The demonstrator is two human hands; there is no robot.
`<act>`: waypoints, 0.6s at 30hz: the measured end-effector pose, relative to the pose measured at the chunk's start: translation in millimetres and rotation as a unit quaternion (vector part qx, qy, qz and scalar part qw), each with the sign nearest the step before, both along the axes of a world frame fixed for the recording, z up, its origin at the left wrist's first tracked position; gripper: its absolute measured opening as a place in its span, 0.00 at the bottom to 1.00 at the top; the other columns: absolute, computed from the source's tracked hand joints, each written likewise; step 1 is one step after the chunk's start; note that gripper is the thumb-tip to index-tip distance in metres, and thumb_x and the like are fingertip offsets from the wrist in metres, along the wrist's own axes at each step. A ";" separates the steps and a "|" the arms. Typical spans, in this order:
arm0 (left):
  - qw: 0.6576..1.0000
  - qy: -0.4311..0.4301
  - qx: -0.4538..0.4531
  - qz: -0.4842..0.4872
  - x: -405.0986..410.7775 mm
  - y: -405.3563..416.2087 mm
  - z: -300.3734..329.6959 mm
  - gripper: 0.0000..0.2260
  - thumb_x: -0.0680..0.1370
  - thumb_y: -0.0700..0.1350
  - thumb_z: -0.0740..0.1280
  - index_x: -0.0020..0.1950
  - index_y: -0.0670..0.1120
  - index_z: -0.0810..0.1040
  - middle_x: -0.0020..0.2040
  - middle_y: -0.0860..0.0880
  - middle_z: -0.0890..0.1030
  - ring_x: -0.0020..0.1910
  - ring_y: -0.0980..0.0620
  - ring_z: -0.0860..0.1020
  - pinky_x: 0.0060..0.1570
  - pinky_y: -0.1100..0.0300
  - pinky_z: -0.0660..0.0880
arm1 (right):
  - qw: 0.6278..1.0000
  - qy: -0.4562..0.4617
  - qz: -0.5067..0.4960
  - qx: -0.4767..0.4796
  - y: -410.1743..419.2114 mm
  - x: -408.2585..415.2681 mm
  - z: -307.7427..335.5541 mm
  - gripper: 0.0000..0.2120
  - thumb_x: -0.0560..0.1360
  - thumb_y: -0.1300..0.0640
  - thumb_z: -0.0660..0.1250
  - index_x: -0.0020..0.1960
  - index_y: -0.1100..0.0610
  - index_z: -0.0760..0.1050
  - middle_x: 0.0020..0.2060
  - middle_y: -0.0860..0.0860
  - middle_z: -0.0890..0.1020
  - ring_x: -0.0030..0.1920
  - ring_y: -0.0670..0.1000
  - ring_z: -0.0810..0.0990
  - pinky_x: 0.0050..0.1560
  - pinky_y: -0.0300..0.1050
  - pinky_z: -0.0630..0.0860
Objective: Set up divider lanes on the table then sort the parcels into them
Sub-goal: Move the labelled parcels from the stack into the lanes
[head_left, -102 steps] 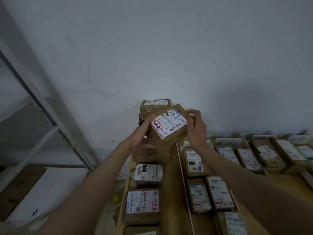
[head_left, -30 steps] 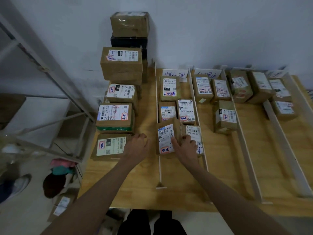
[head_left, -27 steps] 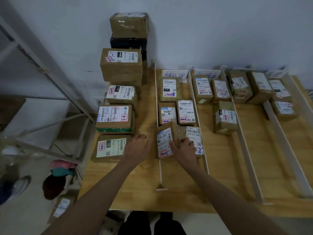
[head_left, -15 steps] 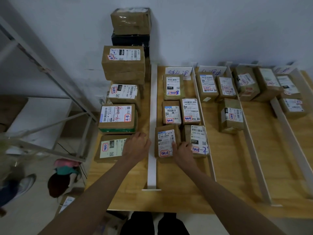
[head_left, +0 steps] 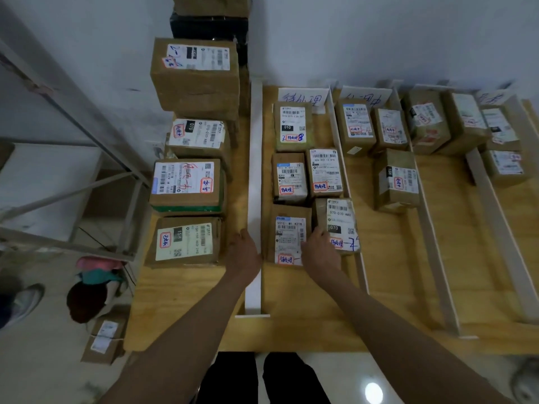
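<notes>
A brown parcel (head_left: 288,237) with a white label lies flat at the near end of the leftmost lane on the wooden table (head_left: 390,266). My right hand (head_left: 319,253) rests its fingertips on this parcel's right edge, beside a neighbouring parcel (head_left: 341,225). My left hand (head_left: 243,253) lies loosely curled on the table, touching the white left divider (head_left: 254,170) and holding nothing. Further white dividers (head_left: 431,246) (head_left: 501,228) mark lanes to the right. Several parcels fill the first lane up to a handwritten lane card (head_left: 300,97).
Unsorted parcels (head_left: 186,242) (head_left: 186,185) are lined up and stacked along the table's left edge up to the wall. A metal shelf frame (head_left: 87,158) stands left of the table. One small parcel (head_left: 102,342) lies on the floor. Lanes to the right hold a few parcels (head_left: 396,182).
I brought a parcel down from the wall stack, set it tilted in the first lane, then laid it flat. My left hand moved from the table to the divider.
</notes>
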State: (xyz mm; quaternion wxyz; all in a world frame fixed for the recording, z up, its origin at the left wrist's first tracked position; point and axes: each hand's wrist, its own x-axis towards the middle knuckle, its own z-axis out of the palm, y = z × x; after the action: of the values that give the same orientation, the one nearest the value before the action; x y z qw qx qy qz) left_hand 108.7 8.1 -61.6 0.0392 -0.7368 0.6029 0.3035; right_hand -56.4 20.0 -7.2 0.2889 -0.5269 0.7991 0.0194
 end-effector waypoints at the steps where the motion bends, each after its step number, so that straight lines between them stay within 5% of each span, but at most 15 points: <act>1: 1.000 0.000 0.002 0.011 -3.1 0.2 -6.0 0.31 0.75 0.49 0.73 0.71 0.42 0.60 0.63 0.41 0.74 0.57 0.42 0.78 0.48 0.52 0.79 | 1.000 0.000 -0.003 -0.005 -0.9 -0.7 -1.4 0.19 0.80 0.59 0.63 0.68 0.62 0.62 0.60 0.58 0.73 0.55 0.57 0.79 0.49 0.51 0.80; 6: 0.996 0.035 0.022 0.076 -14.1 4.5 -21.4 0.34 0.73 0.44 0.75 0.70 0.41 0.58 0.65 0.39 0.71 0.61 0.39 0.75 0.51 0.51 0.78 | 0.999 -0.027 -0.013 -0.032 -0.2 -5.3 -7.4 0.17 0.80 0.58 0.61 0.66 0.60 0.61 0.56 0.56 0.72 0.44 0.52 0.75 0.39 0.47 0.72; 12: 0.996 0.063 -0.028 0.049 -20.3 5.2 -8.9 0.24 0.74 0.35 0.70 0.67 0.44 0.64 0.61 0.43 0.72 0.53 0.41 0.78 0.44 0.49 0.77 | 0.997 -0.046 -0.004 -0.066 -1.4 -14.3 -3.9 0.19 0.80 0.54 0.61 0.66 0.60 0.62 0.55 0.55 0.72 0.45 0.53 0.76 0.39 0.49 0.75; 18: 0.993 0.099 -0.043 0.039 -24.8 8.8 -1.0 0.20 0.74 0.43 0.72 0.61 0.47 0.67 0.58 0.47 0.74 0.48 0.44 0.80 0.41 0.51 0.77 | 0.997 -0.040 0.002 -0.068 -6.1 -20.2 1.8 0.23 0.80 0.51 0.61 0.70 0.61 0.61 0.55 0.55 0.74 0.44 0.52 0.73 0.39 0.48 0.70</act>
State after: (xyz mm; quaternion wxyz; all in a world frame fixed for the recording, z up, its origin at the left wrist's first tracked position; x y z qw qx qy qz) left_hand 83.9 17.0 -62.6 -0.0643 -0.7273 0.5869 0.3499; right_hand -76.5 13.9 -5.5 0.2840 -0.5469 0.7856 -0.0556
